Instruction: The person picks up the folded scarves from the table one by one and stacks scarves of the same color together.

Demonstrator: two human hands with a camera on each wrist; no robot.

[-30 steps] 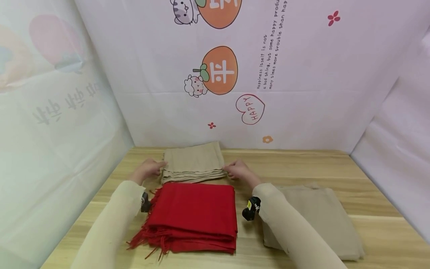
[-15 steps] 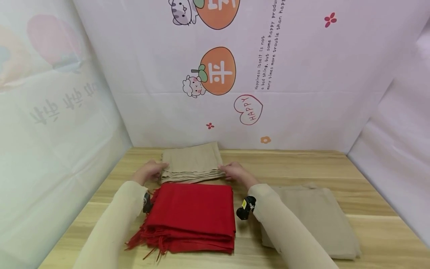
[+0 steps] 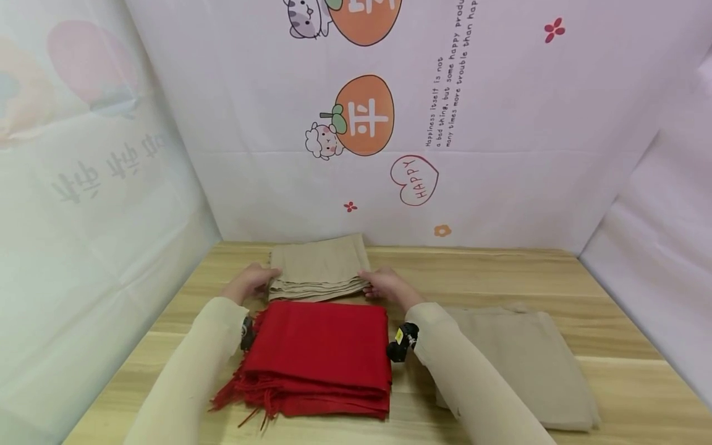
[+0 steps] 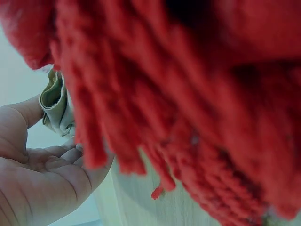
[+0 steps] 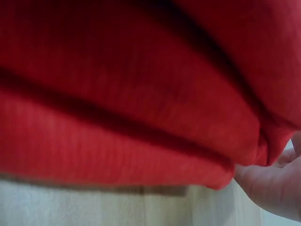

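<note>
A folded beige cloth (image 3: 319,259) lies in several layers at the back of the table, against the rear wall. My left hand (image 3: 254,278) grips its near left corner, thumb on top. In the left wrist view that hand (image 4: 42,169) has its thumb against the rolled cloth edge (image 4: 55,101) and its fingers below. At the near right corner my right hand (image 3: 385,283) pinches the same cloth. The right wrist view shows only part of this hand (image 5: 275,183); red fabric hides its grip. Just in front lies a folded red scarf (image 3: 319,346), fringed on the left.
A larger folded beige cloth (image 3: 528,364) lies at the right, partly under my right forearm. White printed sheets form the rear wall (image 3: 500,123) and both sides. The wooden table (image 3: 473,272) ends at the rear sheet.
Both hands have shifted slightly inward along the beige cloth's near corners, the right one moving left. The cloth and the red scarf stay about where they were.
</note>
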